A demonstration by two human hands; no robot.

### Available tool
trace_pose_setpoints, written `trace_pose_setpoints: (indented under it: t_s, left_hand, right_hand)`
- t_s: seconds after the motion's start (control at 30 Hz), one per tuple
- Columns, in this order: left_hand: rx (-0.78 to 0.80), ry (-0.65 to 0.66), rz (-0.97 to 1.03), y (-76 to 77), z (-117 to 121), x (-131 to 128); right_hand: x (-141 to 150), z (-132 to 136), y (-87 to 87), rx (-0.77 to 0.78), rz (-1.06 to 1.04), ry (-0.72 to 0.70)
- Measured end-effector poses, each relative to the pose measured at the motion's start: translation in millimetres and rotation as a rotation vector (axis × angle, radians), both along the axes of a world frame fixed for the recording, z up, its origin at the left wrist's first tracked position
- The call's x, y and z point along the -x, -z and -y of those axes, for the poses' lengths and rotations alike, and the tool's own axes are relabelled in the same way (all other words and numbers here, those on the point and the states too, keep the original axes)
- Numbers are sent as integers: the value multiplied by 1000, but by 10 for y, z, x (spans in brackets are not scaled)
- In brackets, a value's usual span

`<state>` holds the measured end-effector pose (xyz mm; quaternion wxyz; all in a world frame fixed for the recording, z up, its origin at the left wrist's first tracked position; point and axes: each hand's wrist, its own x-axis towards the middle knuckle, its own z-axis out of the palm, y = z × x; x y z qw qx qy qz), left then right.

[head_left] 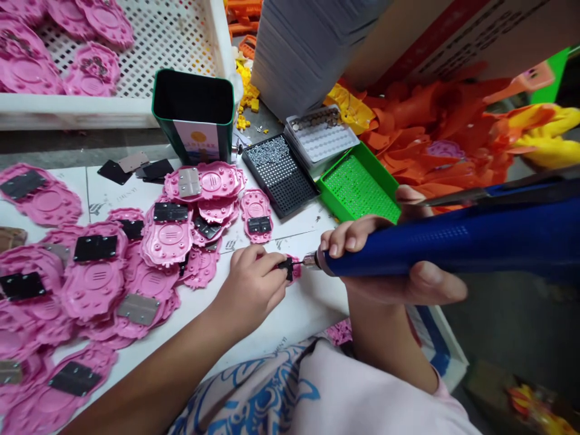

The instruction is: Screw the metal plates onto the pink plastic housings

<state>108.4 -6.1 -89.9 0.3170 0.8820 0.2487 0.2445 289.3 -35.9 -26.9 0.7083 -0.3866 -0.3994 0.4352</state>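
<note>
My right hand [362, 241] is wrapped round a blue electric screwdriver [435, 241] that points left. Its thin bit touches or nearly touches a black plate [287, 266] on a small pink plastic part [296, 269]. Fingers of my left hand [254, 281] press on that part from the left and cover most of it; whether they pinch it or only hold it down, I cannot tell exactly. Just beyond my left hand lies another pink part [258, 208] with a black plate screwed on. Many more pink parts with black or grey plates [167, 232] are heaped to the left.
Screws fill part of a black perforated tray [281, 175]. Beside it are a green tray [357, 184] and a clear tray [321, 136] with small metal pieces. A dark green bin [194, 115], a white crate [172, 48], loose plates [136, 166] and orange plastic parts [421, 133] stand behind.
</note>
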Motion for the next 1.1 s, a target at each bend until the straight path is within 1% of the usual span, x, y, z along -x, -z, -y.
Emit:
trace_pose_setpoints:
  t_s: [0.27,0.37,0.43,0.5,0.57,0.7,0.83,0.97,1.03,1.1]
  left_hand:
    - [18,0,-14,-12,3,-4]
    - [21,-6,-18,-8,5,-7]
    - [17,-7,-24,-7,5,-7]
    - [11,-5,-24,-10,4,-8]
    - [0,-5,-19,-20,3,-10]
    - [-16,1,-28,-40,4,-13]
    - [-43,0,-39,-33,9,-8]
    - [-62,3,-49,-19,8,-7]
    - [-69,1,-51,-19,5,-10]
    - [-77,-3,-46,-23,1,-14]
  right_hand:
    - [-16,64,13,-24,25,-29]
    - [23,72,-12,-52,21,-7]
    - [48,74,-34,-53,15,20]
    - [55,83,-53,-46,14,16]
    - [43,104,-65,-50,11,-6]
    - [19,157,-88,-2,4,-87]
    - [44,179,-99,-9,-14,-66]
    - [83,170,-86,-2,1,-113]
    - [105,163,-83,-33,-16,-87]
    - [123,158,-89,-27,-18,-67]
